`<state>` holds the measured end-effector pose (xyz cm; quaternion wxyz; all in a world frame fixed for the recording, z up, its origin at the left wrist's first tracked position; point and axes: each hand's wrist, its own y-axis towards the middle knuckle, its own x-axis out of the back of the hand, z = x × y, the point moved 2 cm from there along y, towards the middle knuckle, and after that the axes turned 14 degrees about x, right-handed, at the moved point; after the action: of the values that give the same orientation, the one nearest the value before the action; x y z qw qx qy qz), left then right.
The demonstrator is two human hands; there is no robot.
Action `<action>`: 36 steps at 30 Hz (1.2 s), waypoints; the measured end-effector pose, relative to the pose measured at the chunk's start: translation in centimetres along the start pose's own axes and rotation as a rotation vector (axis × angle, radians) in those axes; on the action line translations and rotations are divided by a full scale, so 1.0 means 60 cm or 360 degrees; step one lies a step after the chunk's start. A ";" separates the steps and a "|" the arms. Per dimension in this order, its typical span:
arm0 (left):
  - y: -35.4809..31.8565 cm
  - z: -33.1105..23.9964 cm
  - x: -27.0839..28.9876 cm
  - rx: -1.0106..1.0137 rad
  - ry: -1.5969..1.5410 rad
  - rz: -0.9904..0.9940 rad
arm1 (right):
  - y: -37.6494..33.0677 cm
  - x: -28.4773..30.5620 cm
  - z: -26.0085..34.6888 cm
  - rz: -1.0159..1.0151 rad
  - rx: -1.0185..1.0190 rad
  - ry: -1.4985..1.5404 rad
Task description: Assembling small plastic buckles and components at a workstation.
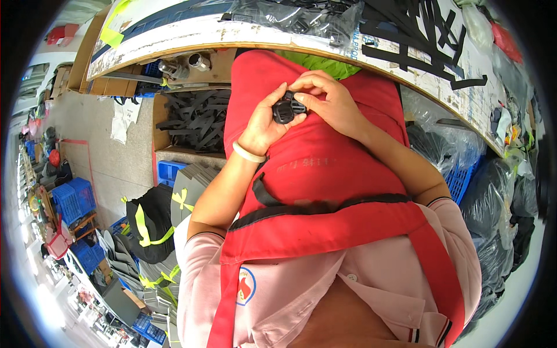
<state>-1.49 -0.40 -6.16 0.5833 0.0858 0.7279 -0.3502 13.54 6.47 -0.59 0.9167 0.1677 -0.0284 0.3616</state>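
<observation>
A small black plastic piece that looks like a buckle (283, 110) is held between my two hands, above my lap. My left hand (264, 123) grips it from the left, thumb and fingers closed around its edge. From the right, my right hand (335, 106) bends over it, with thumb and forefinger pinching its upper right side. Part of the piece is covered by my fingers, so its exact form is hard to make out. A red apron (296, 168) lies beneath both hands.
Ahead stands a worktable (197, 36) with black straps (400, 55) and a clear plastic bag (296, 23) on top. At left below it, a cardboard box (161, 124) holds many black strips (194, 122). Blue crates (75, 194) and plastic-wrapped bundles (490, 203) flank me.
</observation>
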 end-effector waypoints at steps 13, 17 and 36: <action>0.009 -0.004 -0.007 0.0055 -0.0052 -0.0104 | 0.009 0.030 0.010 0.0066 -0.0390 0.0225; 0.007 0.005 -0.044 -0.0186 0.0527 -0.0440 | -0.027 0.046 -0.028 -0.0189 -0.0735 0.0929; 0.039 0.017 -0.051 0.0191 -0.0113 -0.0482 | -0.008 0.229 -0.077 -0.0414 0.0277 -0.1764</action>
<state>1.51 1.58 -4.41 0.5430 -0.0026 0.6891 -0.4798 23.68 16.63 -2.69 0.7846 0.4092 -0.4538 0.1051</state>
